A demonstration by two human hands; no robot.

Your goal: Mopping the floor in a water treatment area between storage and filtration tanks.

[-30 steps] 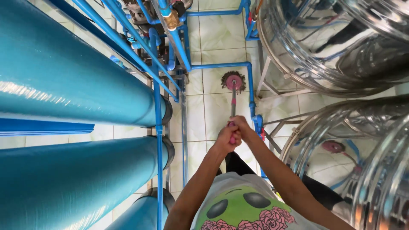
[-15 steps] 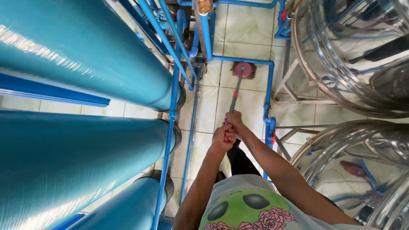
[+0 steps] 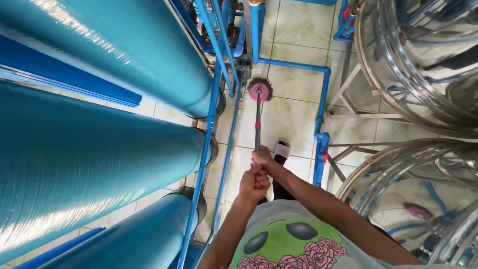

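Note:
I look straight down at a mop with a round pink head [image 3: 260,91] resting on the pale tiled floor [image 3: 294,114]. Its thin grey and pink handle [image 3: 257,130] rises toward me. My left hand [image 3: 253,183] grips the handle's upper end. My right hand [image 3: 263,157] is wrapped around the handle just above it, farther down the pole. Both fists touch each other. My foot in a white slipper [image 3: 282,148] stands on the tiles beside the handle. My grey shirt with a green print [image 3: 286,239] fills the lower middle.
Tall blue cylinder tanks [image 3: 89,149] crowd the left side. Blue pipes [image 3: 209,129] run beside them and another blue pipe [image 3: 322,114] frames the floor strip on the right. Shiny steel tanks [image 3: 423,65] on metal stands fill the right.
The view has shifted so the mop head sits farther from the pipe corner and lower left. A slippered foot has come into sight. Both hands keep hold of the handle.

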